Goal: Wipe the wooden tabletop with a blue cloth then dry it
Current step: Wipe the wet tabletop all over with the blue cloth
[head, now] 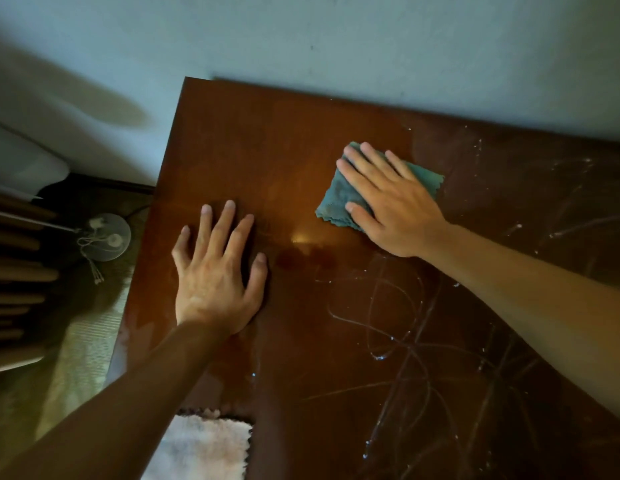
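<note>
Blue cloth (pixel 339 199) flat, corner toward wall

tabletop (pixel 267 150): glossy dark wood, wet streaks | blue cloth (pixel 339 199): soft woven fabric, pinked edge

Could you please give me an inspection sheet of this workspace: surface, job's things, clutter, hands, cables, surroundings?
Surface: wooden tabletop, wet streaks and droplets on the right and near parts.
Job's things: blue cloth, folded, flat on the tabletop; white cloth at the near edge.
Clutter: nothing seen.
Hands: right hand pressing flat on the blue cloth; left hand flat on bare wood.
Cables: thin cord near a round base on the floor.
Surroundings: pale wall behind the table.
</note>
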### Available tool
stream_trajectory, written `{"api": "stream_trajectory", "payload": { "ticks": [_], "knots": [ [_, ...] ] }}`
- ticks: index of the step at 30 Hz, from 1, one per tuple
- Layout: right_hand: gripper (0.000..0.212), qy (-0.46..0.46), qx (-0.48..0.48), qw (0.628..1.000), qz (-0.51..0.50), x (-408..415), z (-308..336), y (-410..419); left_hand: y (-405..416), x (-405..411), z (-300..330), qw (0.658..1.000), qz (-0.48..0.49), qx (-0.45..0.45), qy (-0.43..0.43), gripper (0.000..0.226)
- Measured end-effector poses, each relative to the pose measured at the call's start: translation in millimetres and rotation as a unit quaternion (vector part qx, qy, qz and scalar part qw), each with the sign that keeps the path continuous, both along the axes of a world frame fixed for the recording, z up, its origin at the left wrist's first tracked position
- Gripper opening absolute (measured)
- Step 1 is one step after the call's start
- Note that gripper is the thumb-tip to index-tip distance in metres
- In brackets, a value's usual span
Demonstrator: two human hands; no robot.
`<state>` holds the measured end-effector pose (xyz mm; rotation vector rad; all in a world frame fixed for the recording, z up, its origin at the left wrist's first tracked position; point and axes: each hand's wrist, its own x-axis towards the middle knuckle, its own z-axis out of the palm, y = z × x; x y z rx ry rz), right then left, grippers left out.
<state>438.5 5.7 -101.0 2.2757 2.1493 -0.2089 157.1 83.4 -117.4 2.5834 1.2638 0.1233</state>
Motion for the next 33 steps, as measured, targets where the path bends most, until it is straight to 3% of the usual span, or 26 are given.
{"api": "stream_trajectory", "payload": {
  "ticks": [8, 13, 16, 19, 22, 25, 33],
  "knots": [
    [0.064, -0.007, -0.017, 0.99, -0.138, 49, 7, 62, 1, -1, -3, 1.0, -0.004, 0.008, -0.001, 0.063],
    [0.067, 0.003, -0.008, 1.0, -0.019, -37, -2, -19, 1, -1, -1, 1.0, 0.0, 0.004, 0.008, 0.064],
    [0.067, 0.0, -0.025, 0.999, 0.026, -47, -5, -37, -1, 0, 1, 1.0, 0.0, 0.004, 0.012, 0.065],
    [0.066, 0.004, -0.021, 1.0, 0.018, -16, -2, -5, 1, 0, 0, 1.0, 0.001, 0.002, 0.008, 0.064],
    [0.068, -0.006, -0.014, 0.998, -0.061, 15, 0, 37, -1, -1, -1, 1.0, 0.002, 0.005, 0.001, 0.063],
    [0.066, -0.013, -0.004, 0.997, -0.08, 6, 1, 49, 0, 0, 0, 1.0, 0.001, 0.005, -0.008, 0.061],
    [0.068, 0.014, -0.021, 0.998, 0.064, -88, -7, -32, -1, 0, 2, 1.0, 0.001, 0.007, 0.001, 0.062]
  ]
}}
